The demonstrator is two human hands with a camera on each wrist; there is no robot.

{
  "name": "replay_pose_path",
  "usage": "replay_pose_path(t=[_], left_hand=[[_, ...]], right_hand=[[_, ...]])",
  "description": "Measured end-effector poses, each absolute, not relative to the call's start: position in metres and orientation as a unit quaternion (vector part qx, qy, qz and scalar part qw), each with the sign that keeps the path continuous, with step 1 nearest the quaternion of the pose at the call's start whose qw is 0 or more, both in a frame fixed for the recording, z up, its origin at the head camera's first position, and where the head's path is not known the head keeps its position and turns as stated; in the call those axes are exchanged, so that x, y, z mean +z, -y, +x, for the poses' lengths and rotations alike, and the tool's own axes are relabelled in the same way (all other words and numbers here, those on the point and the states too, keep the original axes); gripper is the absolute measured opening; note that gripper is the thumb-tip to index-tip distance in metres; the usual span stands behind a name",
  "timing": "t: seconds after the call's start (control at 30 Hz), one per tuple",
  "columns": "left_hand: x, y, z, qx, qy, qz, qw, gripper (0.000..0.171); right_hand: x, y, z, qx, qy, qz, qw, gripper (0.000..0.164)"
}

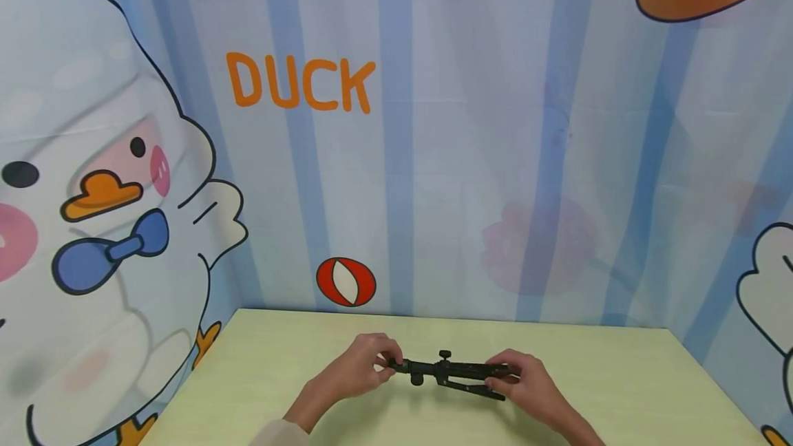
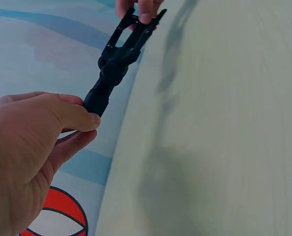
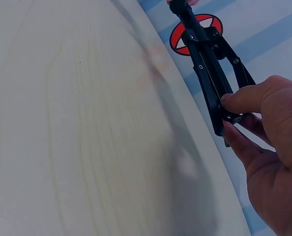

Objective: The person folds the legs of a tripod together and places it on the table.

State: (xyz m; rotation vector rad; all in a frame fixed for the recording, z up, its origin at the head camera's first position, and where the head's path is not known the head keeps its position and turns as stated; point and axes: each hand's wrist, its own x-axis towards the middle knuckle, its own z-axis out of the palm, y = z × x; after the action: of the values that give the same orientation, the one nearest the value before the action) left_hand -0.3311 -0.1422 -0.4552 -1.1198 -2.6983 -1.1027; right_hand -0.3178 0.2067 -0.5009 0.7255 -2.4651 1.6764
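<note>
A small black tripod (image 1: 458,369) is held level above the table between both hands, its shadow falling on the tabletop. My left hand (image 1: 362,367) pinches its head end between thumb and fingers. At the other end, my right hand (image 1: 533,387) grips the leg end with thumb and fingertips. In the right wrist view, the thumb of the right hand (image 3: 278,123) presses on the central part of the tripod (image 3: 205,61), among the legs. One leg stands out at a slight angle from the body. Small knobs stick out near the middle and by the left hand.
The pale yellow table (image 1: 279,343) lies under both hands. Behind it hangs a blue striped curtain (image 1: 434,157) with cartoon ducks, the word DUCK and a red and white ball (image 1: 365,284) printed on it.
</note>
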Motion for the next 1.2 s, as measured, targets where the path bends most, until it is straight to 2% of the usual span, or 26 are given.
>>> replay_pose_path(t=[0.4, 0.7, 1.2], left_hand=[[-0.486, 0.140, -0.337, -0.313, 0.888, -0.336, 0.005, 0.025], [-0.497, 0.139, -0.337, -0.329, 0.890, -0.315, -0.005, 0.027], [-0.503, 0.139, -0.334, -0.323, 0.891, -0.319, 0.013, 0.027]], right_hand=[[-0.511, -0.201, -0.318, 0.475, 0.845, 0.234, 0.069, 0.021], [-0.516, -0.198, -0.317, 0.461, 0.854, 0.229, 0.071, 0.021], [-0.515, -0.198, -0.316, 0.446, 0.862, 0.235, 0.056, 0.019]])
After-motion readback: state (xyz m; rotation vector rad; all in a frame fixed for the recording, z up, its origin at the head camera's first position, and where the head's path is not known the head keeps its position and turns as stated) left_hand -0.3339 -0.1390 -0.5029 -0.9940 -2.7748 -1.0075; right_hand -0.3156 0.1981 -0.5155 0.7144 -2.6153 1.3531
